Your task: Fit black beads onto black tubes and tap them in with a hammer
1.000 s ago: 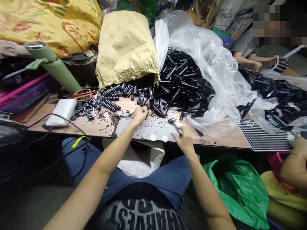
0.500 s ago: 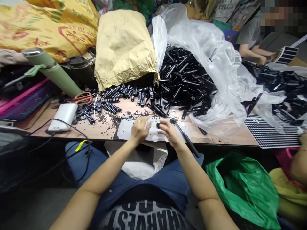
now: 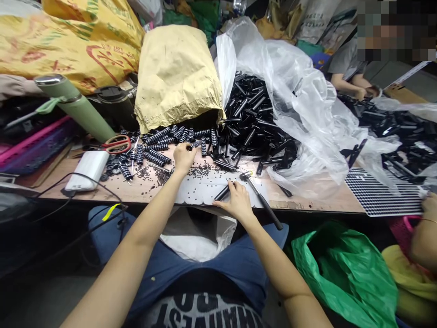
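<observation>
My left hand [image 3: 184, 158] has its fingers closed round one of the black cylinders with pale dotted bands [image 3: 195, 143], at the edge of a heap of such cylinders [image 3: 159, 155]. My right hand [image 3: 238, 201] holds a smooth black tube [image 3: 222, 192] between thumb and fingers, low over the pale sheet [image 3: 201, 184] on the table. Beside that hand lies a hammer [image 3: 261, 198], its dark handle sticking out past the table edge. Tiny black rings [image 3: 205, 171] are scattered over the sheet and the wood.
Behind stand a yellow paper sack [image 3: 179, 77] and a clear plastic bag [image 3: 293, 86] with many black tubes [image 3: 251, 123]. Scissors [image 3: 118, 144], a white power bank [image 3: 87, 171] and a green flask [image 3: 77, 107] lie left. At right are a dotted board [image 3: 382, 193], a green bag [image 3: 344, 269] and other people's arms.
My left hand has moved forward and left to the banded cylinders and closed on one. My right hand has come down slightly and left, now with a black tube in its fingers.
</observation>
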{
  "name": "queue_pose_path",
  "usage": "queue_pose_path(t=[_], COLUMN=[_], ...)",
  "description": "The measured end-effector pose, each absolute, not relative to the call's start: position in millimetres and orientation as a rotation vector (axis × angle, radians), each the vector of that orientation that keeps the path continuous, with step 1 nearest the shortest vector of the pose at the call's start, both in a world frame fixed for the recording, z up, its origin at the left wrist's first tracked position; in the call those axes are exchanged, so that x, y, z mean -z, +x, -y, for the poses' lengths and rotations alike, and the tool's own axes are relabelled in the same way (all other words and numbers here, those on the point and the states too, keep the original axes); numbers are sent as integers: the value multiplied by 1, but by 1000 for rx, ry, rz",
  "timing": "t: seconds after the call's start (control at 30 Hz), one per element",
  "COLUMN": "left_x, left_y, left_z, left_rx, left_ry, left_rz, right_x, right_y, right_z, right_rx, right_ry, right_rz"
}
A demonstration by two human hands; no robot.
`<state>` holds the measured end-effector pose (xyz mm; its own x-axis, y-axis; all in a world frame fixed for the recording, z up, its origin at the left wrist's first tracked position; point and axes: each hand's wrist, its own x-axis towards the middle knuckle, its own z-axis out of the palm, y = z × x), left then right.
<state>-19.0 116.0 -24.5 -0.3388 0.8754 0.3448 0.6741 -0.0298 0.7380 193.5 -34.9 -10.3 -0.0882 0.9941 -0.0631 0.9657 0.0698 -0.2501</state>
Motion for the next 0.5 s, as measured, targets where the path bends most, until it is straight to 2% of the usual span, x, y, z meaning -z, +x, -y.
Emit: queue_pose_path(t=[0.1,0.17,0.3,0.4,0.5], left_x=[21,21,21,9,-9], left_y=[-23,-16,8,20,25], left_z=[-87,-70,-42,-22,-6], left_rx=[-1782,-1892,-1704,-1477,-1283], left_ry=[1467,1318,1063,963,834], left_rz=[-1774,-1569,-1212,-1049,-972], right_x=[10,10,7,-1,-14], right_y=[193,193,201,209,210], right_z=[33,32,30,30,28], right_rx=[-322,-333,-509,-688,-727], right_ry=[-2035,-2040,-1935,-1621,-1263], right_rz=[2217,2215,2208,2186,2143])
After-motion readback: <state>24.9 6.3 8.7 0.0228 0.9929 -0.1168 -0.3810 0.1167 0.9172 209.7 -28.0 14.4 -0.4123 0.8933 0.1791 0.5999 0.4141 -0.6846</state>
